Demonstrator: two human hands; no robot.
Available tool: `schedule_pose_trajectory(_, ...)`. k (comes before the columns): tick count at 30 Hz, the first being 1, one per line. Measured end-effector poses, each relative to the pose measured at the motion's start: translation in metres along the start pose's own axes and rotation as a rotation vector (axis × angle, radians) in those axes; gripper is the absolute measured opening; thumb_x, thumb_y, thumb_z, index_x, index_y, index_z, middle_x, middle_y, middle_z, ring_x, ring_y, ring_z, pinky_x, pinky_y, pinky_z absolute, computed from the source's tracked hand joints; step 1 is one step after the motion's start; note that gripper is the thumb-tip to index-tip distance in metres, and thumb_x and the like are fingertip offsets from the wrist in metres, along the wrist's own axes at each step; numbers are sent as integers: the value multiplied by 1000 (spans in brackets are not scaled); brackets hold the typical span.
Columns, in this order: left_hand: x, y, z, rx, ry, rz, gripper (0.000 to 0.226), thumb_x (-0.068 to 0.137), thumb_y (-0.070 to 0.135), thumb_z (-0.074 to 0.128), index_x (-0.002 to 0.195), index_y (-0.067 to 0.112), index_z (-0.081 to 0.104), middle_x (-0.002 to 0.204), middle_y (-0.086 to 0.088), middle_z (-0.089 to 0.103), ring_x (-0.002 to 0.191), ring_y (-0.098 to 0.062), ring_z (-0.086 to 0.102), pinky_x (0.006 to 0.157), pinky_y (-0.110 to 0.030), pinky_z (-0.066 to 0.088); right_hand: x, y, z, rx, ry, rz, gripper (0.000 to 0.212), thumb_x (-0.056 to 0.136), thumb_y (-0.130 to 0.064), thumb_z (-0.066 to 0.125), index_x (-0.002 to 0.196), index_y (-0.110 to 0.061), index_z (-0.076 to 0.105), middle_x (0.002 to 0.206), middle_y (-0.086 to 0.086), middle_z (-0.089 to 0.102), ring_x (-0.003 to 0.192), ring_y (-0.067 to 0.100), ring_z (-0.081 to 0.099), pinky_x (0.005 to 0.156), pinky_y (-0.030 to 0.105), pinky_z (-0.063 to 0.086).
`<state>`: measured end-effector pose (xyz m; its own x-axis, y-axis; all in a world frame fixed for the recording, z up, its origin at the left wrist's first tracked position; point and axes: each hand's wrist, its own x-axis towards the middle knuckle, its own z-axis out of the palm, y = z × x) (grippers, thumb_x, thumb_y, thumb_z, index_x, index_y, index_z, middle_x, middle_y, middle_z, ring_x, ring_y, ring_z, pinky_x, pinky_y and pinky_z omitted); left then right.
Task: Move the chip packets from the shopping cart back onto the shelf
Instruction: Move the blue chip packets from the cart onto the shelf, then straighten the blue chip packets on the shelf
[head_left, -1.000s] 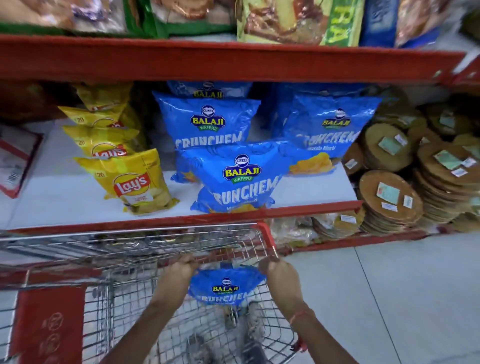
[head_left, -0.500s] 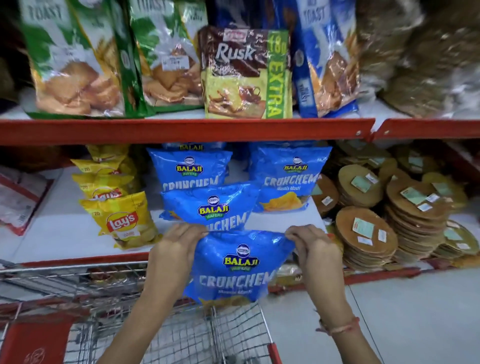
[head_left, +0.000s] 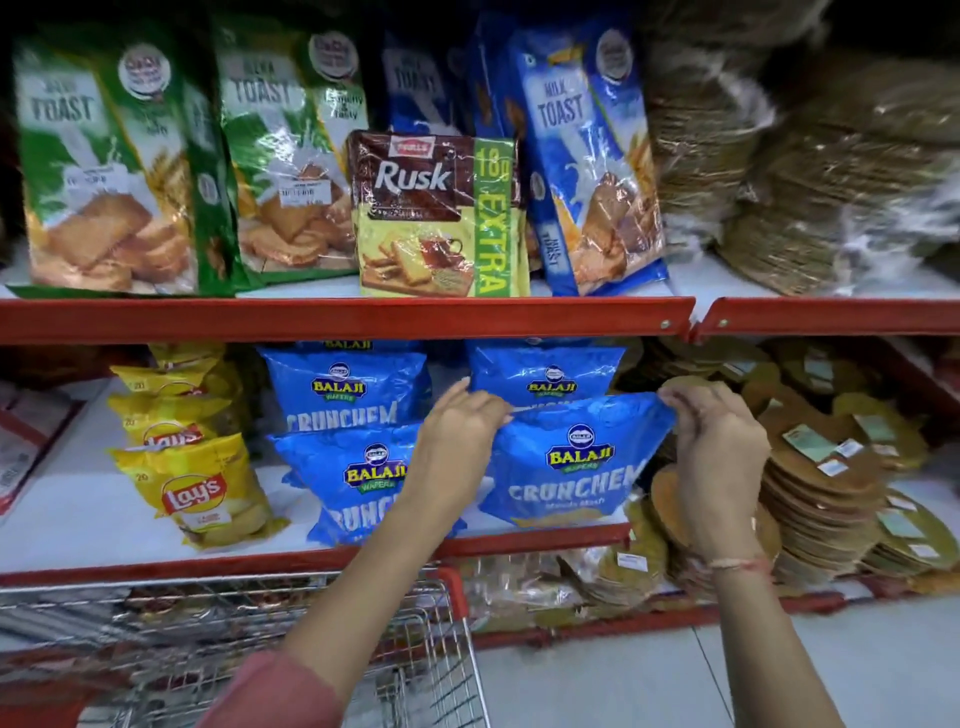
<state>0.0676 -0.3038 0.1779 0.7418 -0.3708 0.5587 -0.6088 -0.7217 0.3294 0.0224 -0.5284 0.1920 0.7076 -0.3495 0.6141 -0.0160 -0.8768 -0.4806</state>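
Note:
A blue Balaji Crunchem chip packet (head_left: 576, 462) stands upright on the white lower shelf (head_left: 78, 514), its bottom near the red front edge. My left hand (head_left: 457, 441) pinches its top left corner and my right hand (head_left: 719, 447) pinches its top right corner. More blue Balaji packets (head_left: 358, 478) stand to its left and behind it. Yellow Lay's packets (head_left: 200, 493) lean in a row further left. The wire shopping cart (head_left: 260, 623) sits below the shelf at the bottom left; what it holds is hidden.
Stacks of flat round papad packs (head_left: 826, 467) crowd the shelf just right of my right hand. The upper shelf (head_left: 343, 317) holds toast and rusk packets (head_left: 436, 218). Grey floor tiles (head_left: 623, 686) lie at the bottom right.
Both hands lifted the blue packet out of the cart and up, then carried it right onto the lower shelf in front of the right-hand Balaji packet. The view tilted upward.

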Motion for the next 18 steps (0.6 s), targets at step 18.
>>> schedule_pose_trajectory(18, -56, -91, -54, 208, 53, -39, 35, 94, 27, 42, 106, 5, 67, 106, -9, 74, 101, -20, 69, 93, -49, 54, -45, -125, 86, 92, -165, -268, 27, 88, -10, 65, 114, -4, 62, 114, 14, 68, 113, 30, 61, 103, 48, 47)
